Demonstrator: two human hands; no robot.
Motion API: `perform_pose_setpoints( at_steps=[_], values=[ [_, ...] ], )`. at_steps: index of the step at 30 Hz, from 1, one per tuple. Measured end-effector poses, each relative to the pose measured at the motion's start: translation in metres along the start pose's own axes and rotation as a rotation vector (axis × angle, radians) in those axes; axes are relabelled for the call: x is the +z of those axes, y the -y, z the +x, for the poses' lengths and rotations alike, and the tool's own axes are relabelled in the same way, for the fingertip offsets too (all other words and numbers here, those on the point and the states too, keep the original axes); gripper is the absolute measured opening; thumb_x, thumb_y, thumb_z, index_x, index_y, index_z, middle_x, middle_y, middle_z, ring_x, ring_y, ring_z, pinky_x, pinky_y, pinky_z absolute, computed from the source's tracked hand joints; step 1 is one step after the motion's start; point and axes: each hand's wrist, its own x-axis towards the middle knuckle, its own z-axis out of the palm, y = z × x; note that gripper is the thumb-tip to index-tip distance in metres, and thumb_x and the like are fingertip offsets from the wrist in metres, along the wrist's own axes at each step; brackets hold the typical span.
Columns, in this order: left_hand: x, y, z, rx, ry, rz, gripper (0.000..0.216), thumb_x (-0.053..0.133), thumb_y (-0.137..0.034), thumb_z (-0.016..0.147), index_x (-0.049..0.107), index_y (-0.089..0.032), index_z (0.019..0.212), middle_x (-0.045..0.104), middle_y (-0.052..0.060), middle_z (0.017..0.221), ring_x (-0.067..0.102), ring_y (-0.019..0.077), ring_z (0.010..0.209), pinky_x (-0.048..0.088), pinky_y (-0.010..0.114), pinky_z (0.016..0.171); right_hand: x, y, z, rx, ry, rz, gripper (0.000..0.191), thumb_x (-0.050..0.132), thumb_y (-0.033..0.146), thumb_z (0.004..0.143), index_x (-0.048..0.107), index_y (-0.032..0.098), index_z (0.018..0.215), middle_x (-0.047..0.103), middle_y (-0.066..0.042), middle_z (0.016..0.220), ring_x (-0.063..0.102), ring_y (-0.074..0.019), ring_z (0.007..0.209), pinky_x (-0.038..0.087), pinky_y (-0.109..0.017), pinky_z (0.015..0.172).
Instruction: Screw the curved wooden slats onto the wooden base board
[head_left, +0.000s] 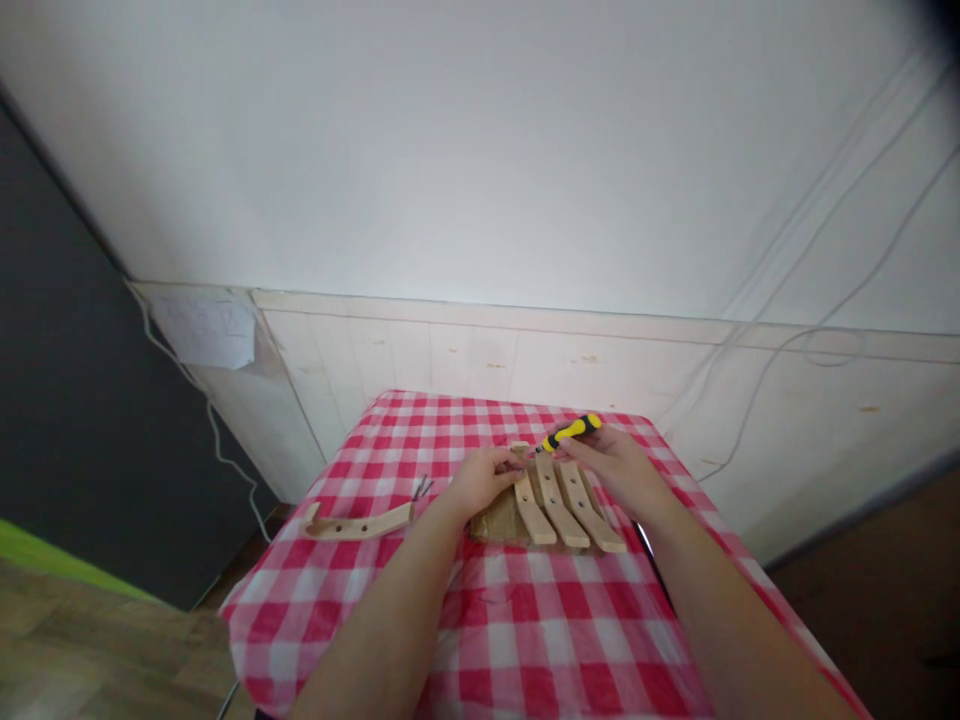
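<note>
A fan of several pale wooden slats with screw holes lies on a small table under a red-and-white checked cloth. My left hand is closed on the top end of the slats where they join. My right hand grips a yellow-and-black screwdriver, its tip pointing down-left at that joint. A brown pad or board shows under the slats at their left side.
A separate curved wooden piece with holes lies on the cloth to the left. Several small dark screws sit beside it. A white panelled wall with loose white cables stands right behind the table. Wooden floor lies at both sides.
</note>
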Motion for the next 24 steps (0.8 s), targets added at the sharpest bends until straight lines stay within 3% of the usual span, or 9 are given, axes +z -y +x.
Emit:
perform_pose_setpoints(
  at_steps=[3,10,17,24],
  values=[
    [0.0,0.002,0.0,0.019,0.008,0.018,0.021,0.059,-0.022,0.081,0.072,-0.017,0.096,0.073,0.004,0.097,0.064,0.0182,0.088,0.049,0.028,0.08,0.002,0.011,0.015,-0.024,0.104,-0.148,0.033,0.069,0.047,0.073,0.071,0.016,0.083,0.073,-0.006,0.08,0.065,-0.0192,0.073,0.05,-0.034,0.07],
    [0.0,0.004,0.002,0.017,0.035,0.052,0.022,0.058,-0.025,0.082,0.073,-0.019,0.097,0.073,0.004,0.098,0.064,0.0192,0.09,0.05,0.03,0.083,0.002,0.022,0.016,-0.06,0.135,-0.224,0.03,0.067,0.047,0.074,0.071,0.019,0.084,0.072,-0.003,0.08,0.064,-0.0191,0.072,0.049,-0.033,0.069],
    [0.0,-0.001,0.003,0.042,0.034,0.019,0.022,0.059,-0.023,0.081,0.072,-0.019,0.099,0.073,0.004,0.099,0.065,0.019,0.091,0.049,0.03,0.085,0.013,0.011,0.019,-0.104,-0.009,-0.312,0.029,0.064,0.046,0.077,0.068,0.019,0.084,0.07,-0.003,0.08,0.062,-0.0187,0.073,0.048,-0.033,0.069],
    [-0.002,-0.013,0.001,0.121,0.026,0.173,0.018,0.056,-0.024,0.084,0.073,-0.02,0.088,0.071,0.004,0.095,0.062,0.0187,0.09,0.047,0.026,0.078,0.013,-0.018,0.004,-0.048,-0.075,-0.183,0.031,0.063,0.047,0.079,0.067,0.018,0.088,0.071,-0.005,0.082,0.065,-0.0214,0.079,0.049,-0.035,0.073]
  ],
)
